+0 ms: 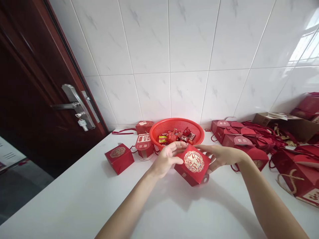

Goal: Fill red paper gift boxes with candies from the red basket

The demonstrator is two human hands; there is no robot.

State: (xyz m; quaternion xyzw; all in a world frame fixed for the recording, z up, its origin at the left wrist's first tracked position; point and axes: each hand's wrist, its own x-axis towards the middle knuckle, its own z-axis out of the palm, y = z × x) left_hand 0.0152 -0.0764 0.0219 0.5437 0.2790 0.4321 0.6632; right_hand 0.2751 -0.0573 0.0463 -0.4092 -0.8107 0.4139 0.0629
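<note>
Between my two hands a red gift box [193,162] is held tilted above the white table, its round floral emblem with gold characters facing me. My left hand [167,159] grips its left side, thumb on the face. My right hand [215,155] is closed round its right side, and some of those fingers are hidden behind it. Just beyond my hands stands a red plastic basket [152,132] with wrapped candies [174,136] in it. Another red box [119,158] rests to the left, near a hexagonal red box [144,146].
A small red box [144,126] and a ribbon sit by the tiled wall. Several red handled boxes [239,141] crowd the right, beside an open cardboard carton [286,124]. A larger red box with rope [296,172] stands nearer. At left is a dark door [37,73] with keys in its lock.
</note>
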